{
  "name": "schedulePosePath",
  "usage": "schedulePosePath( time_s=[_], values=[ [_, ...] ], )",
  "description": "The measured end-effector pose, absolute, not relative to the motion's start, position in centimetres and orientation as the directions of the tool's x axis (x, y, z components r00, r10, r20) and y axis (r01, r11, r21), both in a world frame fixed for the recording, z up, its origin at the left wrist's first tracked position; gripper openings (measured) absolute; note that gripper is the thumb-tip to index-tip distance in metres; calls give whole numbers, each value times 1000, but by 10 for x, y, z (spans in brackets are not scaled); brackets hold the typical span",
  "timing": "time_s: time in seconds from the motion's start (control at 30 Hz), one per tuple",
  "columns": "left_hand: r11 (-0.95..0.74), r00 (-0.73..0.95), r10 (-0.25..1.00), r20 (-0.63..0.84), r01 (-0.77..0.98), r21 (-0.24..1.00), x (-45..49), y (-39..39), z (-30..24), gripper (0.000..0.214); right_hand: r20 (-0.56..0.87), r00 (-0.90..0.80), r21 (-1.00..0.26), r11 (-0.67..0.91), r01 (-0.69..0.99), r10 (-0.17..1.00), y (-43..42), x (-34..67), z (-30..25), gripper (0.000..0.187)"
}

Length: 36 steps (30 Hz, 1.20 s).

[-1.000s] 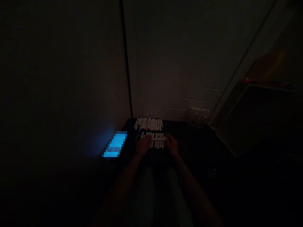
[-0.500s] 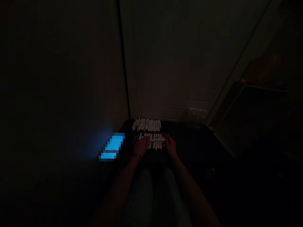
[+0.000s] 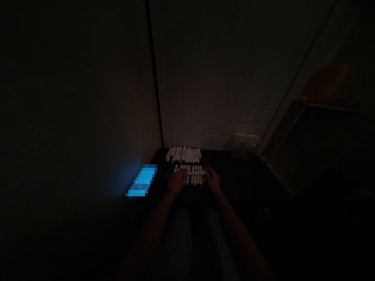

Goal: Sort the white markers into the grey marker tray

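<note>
The room is very dark. On the dark floor ahead lie two rows of several white marker pens: a far row [image 3: 184, 154] by the wall and a near row [image 3: 191, 174]. My left hand [image 3: 177, 181] rests on the left end of the near row, fingers curled. At the right end sits my right hand [image 3: 213, 181], and a single white pen [image 3: 195, 172] lies crosswise over the row between the two hands. Whether either hand grips that pen is hidden by the dark.
A glowing blue screen [image 3: 142, 181] lies on the floor left of the pens. A wall and door frame [image 3: 154, 78] rise just behind. A dark box-like piece of furniture [image 3: 319, 140] stands at right. Small pale containers [image 3: 245, 145] sit by the wall. My legs [image 3: 193, 242] stretch below.
Both hands stay on the near row of pens with hardly any shift; only the camera view has moved slightly.
</note>
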<state>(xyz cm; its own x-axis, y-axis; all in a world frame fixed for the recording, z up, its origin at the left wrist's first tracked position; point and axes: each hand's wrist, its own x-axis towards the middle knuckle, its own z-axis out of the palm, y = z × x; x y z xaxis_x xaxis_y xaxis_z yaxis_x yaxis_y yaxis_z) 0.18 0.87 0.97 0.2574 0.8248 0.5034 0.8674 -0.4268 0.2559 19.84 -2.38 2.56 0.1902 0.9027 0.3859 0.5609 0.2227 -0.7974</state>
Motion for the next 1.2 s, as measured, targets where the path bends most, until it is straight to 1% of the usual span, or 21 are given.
schedulePosePath(
  time_s=[0.17,0.43,0.6,0.93,1.2],
  values=[
    [-432,257,816,518,867,249,1,9,8,31,381,186,-796,219,565,906,-25,197,28,23],
    [-406,239,833,499,877,258,2,10,7,31,388,187,-790,221,573,902,-29,197,32,24],
    [-428,258,822,507,868,252,1,10,7,32,382,191,-789,211,577,904,-27,198,31,25],
    [-409,247,837,488,875,258,2,8,11,29,367,218,-814,198,546,904,-29,197,34,25],
    [-419,244,825,510,870,261,2,8,10,31,377,201,-808,215,549,904,-24,198,25,24]
  ],
)
